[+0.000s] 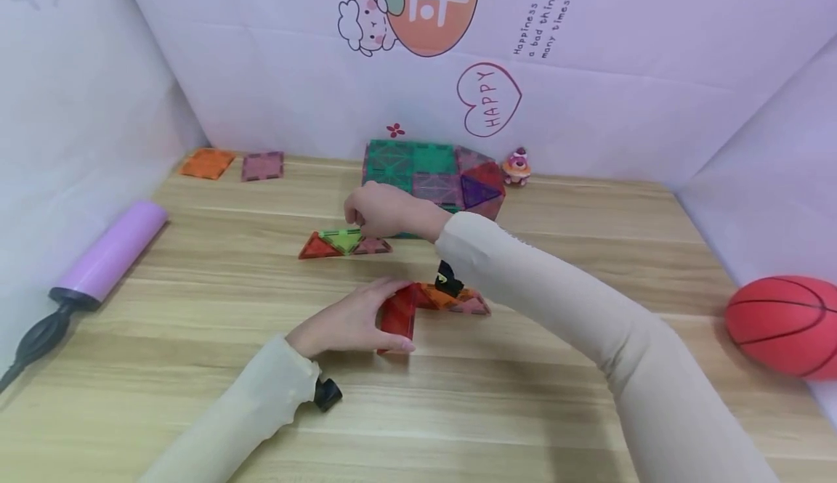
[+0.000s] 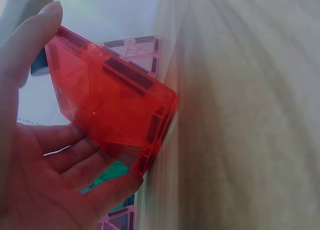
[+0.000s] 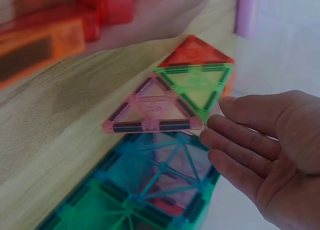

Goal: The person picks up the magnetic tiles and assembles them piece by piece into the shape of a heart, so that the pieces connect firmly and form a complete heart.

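My left hand holds a red translucent magnetic tile on edge, its thumb on one side and fingers on the other. To the tile's right, a strip of red, orange and pink triangle tiles adjoins it. My right hand is over the right end of another strip, made of a red triangle, a green triangle and a pink triangle. In the right wrist view its fingertips lie at the strip's edge, loosely bent and not wrapped round it; whether they touch is unclear.
Behind the right hand stands a larger build of green, purple and red tiles, with a small figurine beside it. An orange tile and a pink tile lie back left. A purple pump is left; a red ball sits right.
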A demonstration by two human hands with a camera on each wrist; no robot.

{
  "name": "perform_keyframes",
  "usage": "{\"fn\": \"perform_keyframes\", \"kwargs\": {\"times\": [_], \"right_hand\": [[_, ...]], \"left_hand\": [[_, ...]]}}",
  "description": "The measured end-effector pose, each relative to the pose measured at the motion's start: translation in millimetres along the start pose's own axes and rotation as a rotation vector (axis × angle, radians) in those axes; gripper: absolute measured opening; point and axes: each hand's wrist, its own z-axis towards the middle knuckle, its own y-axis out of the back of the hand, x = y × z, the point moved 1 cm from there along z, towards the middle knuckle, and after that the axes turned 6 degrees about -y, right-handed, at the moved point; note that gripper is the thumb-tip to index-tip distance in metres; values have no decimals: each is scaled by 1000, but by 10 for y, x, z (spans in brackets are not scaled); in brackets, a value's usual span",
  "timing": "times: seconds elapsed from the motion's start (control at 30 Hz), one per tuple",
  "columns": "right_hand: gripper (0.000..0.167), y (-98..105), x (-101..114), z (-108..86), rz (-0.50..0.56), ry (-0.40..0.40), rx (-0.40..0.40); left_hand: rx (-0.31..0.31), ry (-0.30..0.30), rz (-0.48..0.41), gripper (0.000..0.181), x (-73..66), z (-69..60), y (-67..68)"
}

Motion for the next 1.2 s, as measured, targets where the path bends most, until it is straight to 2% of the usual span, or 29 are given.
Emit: {"fn": "perform_keyframes", "kwargs": {"times": [0.13, 0.23, 0.37, 0.53, 0.67, 0.87, 1.03, 1.2], "right_hand": [[38, -86, 30, 126, -53, -15, 25], [44, -133, 27, 178, -105, -36, 37], [39, -114, -11, 125, -138, -48, 28], [22, 52, -97, -97, -27, -4, -58], [18, 247, -172, -424, 71, 36, -154], [13, 404, -318, -1119, 164, 71, -312], [14, 249, -427, -1704, 249, 30, -339], [17, -99, -474, -2185, 367, -49, -349]], "left_hand": [[-1, 2, 11, 86, 5, 1, -3], [-3, -1, 14, 86, -1, 12, -9], [-2, -11, 13, 86, -23, 35, -18], [-13, -35, 1, 86, -15, 29, -23], [-19, -40, -16, 87, 7, 10, -28], [-22, -40, -1, 87, 27, -3, -34], [-24, -39, 8, 88, 27, -10, -44], [-13, -23, -5, 86, 12, -5, -32]]}}
